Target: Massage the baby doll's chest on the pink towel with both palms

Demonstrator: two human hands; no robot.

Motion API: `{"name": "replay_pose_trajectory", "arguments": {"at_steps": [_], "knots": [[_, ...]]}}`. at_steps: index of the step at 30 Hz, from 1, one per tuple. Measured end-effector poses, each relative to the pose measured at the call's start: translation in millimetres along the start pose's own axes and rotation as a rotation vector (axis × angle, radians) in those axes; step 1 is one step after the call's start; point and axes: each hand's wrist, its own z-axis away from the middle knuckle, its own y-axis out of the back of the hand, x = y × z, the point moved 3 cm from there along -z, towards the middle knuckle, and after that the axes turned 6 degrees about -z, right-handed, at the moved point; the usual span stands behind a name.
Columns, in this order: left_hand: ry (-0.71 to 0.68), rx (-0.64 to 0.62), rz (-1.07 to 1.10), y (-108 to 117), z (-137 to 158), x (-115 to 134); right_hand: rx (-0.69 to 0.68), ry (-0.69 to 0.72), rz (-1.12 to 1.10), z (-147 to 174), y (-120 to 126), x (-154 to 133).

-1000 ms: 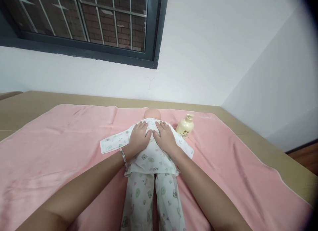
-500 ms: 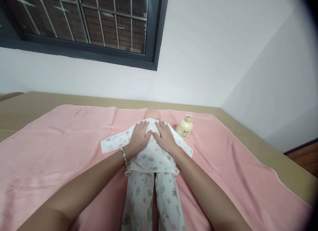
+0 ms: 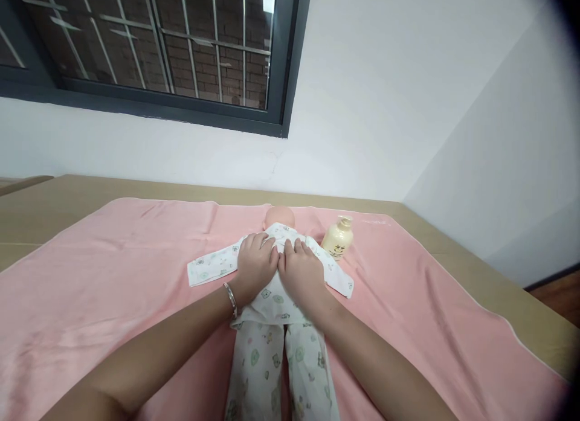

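Note:
A doll with a smooth bare head (image 3: 280,216) lies stretched out on a pink sheet, its face not visible. It wears a white printed shirt (image 3: 277,300) and matching trousers (image 3: 260,360), with the sleeves spread to both sides. My left hand (image 3: 257,261), with a silver bracelet at the wrist, rests on the upper part of the shirt, its fingers bent into the cloth. Beside it, almost touching, my right hand (image 3: 301,273) has its fingers curled on the shirt too. The fingertips are partly hidden.
A cream pump bottle (image 3: 338,237) stands right of the doll's shoulder. The pink sheet (image 3: 149,252) has folds and covers most of a tan surface (image 3: 90,188). Behind are a white wall (image 3: 353,107) and a barred window with a dark frame (image 3: 276,122).
My hands have gone from lying flat with fingers stretched to bent fingers drawn in on the shirt. They sit closer together. The view has tilted up slightly.

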Motion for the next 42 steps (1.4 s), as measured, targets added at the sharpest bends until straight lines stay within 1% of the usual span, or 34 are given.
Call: {"name": "replay_pose_trajectory", "arguments": {"at_steps": [2,6,9,13,16,19,22,24,29,32,35,38,40,42], "knots": [[0.027,-0.042,0.017,-3.3,-1.0,-2.1,-0.006,0.015,-0.043,-4.7,-1.1,5.6],[0.053,-0.125,0.068,-14.4,-2.9,-7.2,-0.062,0.041,-0.206,-21.3,-7.8,22.9],[0.023,-0.113,0.086,-14.8,-2.6,-7.1,-0.035,0.069,-0.195,-22.5,-8.3,23.7],[0.009,-0.044,0.081,-4.9,0.9,-2.8,0.056,0.055,-0.123,-10.1,-4.3,12.1],[0.045,-0.036,0.062,-3.2,2.7,-2.1,0.093,0.014,-0.191,-9.3,-5.2,13.6],[0.067,-0.078,0.044,-11.0,1.9,-5.4,0.048,0.011,-0.289,-18.2,-11.2,23.6],[0.038,-0.134,0.056,-20.3,0.2,-9.0,0.014,0.046,-0.301,-24.5,-16.7,30.0],[-0.002,-0.124,0.09,-21.3,-0.4,-9.5,0.066,0.083,-0.28,-23.5,-17.8,29.9],[-0.047,0.025,0.164,-8.3,0.8,-5.9,0.316,0.151,-0.228,-11.8,-16.7,25.5],[-0.031,0.066,0.17,-2.6,2.1,-4.1,0.366,0.146,-0.188,-8.0,-15.3,23.5],[0.023,0.057,0.144,-1.6,3.2,-4.0,0.331,0.06,-0.155,-7.4,-11.3,22.1],[0.096,0.014,0.122,-3.6,3.7,-5.3,0.239,-0.012,-0.144,-9.0,-8.3,21.2],[0.141,-0.02,0.129,-6.6,3.5,-7.0,0.18,-0.017,-0.161,-11.9,-9.1,22.4],[0.161,-0.069,0.146,-11.8,2.5,-9.5,0.128,0.011,-0.2,-16.2,-12.5,25.1]]}}
